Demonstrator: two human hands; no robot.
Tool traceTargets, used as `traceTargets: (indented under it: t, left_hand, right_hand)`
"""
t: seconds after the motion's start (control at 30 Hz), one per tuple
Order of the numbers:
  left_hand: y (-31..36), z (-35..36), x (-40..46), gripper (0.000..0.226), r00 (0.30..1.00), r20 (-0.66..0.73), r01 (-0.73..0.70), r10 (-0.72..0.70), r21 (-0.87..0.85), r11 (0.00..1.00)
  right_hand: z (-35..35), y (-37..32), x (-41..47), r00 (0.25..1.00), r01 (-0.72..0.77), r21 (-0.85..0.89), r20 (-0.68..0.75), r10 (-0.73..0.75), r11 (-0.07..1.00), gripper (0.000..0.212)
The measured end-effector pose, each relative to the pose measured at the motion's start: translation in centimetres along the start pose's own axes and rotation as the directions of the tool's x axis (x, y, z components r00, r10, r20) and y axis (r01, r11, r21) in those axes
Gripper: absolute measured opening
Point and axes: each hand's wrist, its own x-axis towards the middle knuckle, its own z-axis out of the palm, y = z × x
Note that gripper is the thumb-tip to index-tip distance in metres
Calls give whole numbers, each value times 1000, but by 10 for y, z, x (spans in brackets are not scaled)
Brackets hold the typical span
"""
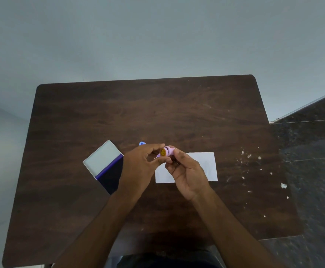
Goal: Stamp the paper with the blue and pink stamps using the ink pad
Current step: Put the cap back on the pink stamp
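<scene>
My right hand (186,171) holds the small pink stamp (169,150) on its side above the table, its yellow face turned to the left. My left hand (140,167) pinches at that yellow end, with a small pinkish piece showing between its fingertips. The white paper (206,167) lies flat under and to the right of my hands. The open ink pad (109,171) sits to the left, its dark pad partly behind my left wrist and its pale lid (103,159) folded back. A bit of the blue stamp (142,143) shows just behind my left hand.
The dark wooden table (157,113) has white paint flecks (254,171) along its right side. A pale wall lies beyond the far edge and dark floor tiles (316,151) to the right.
</scene>
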Motion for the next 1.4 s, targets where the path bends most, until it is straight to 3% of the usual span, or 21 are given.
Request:
traceTargets:
  t: [0.1,0.23,0.4,0.53,0.67,0.9,1.07,1.27,1.4]
  left_hand:
    - [5,2,-2,62,999,-33,-25,24,-40,999]
    - [4,6,0,51,1000,17,22,-21,-46,999]
    - [8,7,-2,47,1000,2,-18,18,-49,999]
    - [6,9,4,52,996,78,40,-36,-53,998]
    - [3,8,8,42,996,87,-2,5,-32,999]
    - [-1,-4,15,65,990,118,-66,72,-52,996]
    - [-15,-15,7,69,1000,-3,14,-15,-175,984]
    - [-56,-26,-4,49,974,-95,172,-205,-275,946]
    - [-80,-32,-11,38,957,-167,188,-238,-269,944]
  right_hand:
    - [-4,-2,-1,1000,25,-78,-3,-25,997,33]
    - [-9,-4,0,998,57,-150,-7,-59,987,28]
    - [-13,-9,0,996,91,-195,12,-91,977,30]
    - [-15,-10,1,996,91,-241,-4,-94,966,31]
    - [-15,-10,3,996,92,-242,23,-89,966,32]
    - [-8,-8,11,998,58,-183,46,-50,981,27]
    - [-2,-6,27,998,43,-239,-27,-51,970,22]
    - [26,-3,65,991,84,-482,-51,-124,872,12]
    - [42,10,89,971,161,-728,-5,-240,667,22]
